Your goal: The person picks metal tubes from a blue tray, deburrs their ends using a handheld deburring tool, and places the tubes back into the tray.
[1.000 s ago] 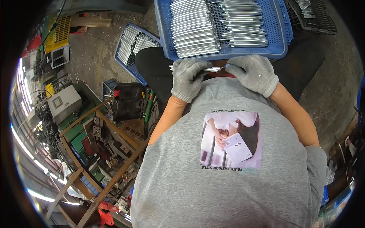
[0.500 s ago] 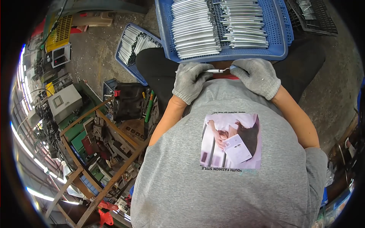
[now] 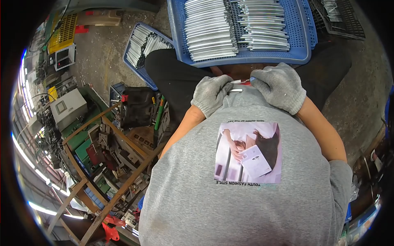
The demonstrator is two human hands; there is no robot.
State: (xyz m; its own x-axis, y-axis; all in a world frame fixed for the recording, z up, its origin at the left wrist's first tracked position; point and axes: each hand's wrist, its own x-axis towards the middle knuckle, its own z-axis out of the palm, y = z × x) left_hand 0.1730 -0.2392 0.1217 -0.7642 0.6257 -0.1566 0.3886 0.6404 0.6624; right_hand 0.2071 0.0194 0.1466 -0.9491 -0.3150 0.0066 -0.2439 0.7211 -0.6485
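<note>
My left hand [image 3: 211, 94], in a grey knit glove, is closed around silver metal tubes. One tube end [image 3: 235, 90] sticks out on the right, with another bright end just above it. My right hand [image 3: 280, 87], gloved the same way, is closed on a small deburring tool [image 3: 253, 78]; only a bit of its blue handle shows, and its thin metal tip is close to the upper tube end. Whether tip and tube touch, I cannot tell. Both hands are at my lap, in front of the grey shirt [image 3: 246, 205].
A large blue crate [image 3: 301, 24] with stacked silver tubes [image 3: 209, 30] stands ahead of my knees. To its left is a smaller blue basket [image 3: 150, 80] of tubes. A wooden frame [image 3: 127, 190], tools and a grey box [image 3: 69, 106] are at the left.
My left hand has shifted slightly right and down, and a second tube end now shows below the first. My right hand has turned a little, and the tool's bent tip is less visible.
</note>
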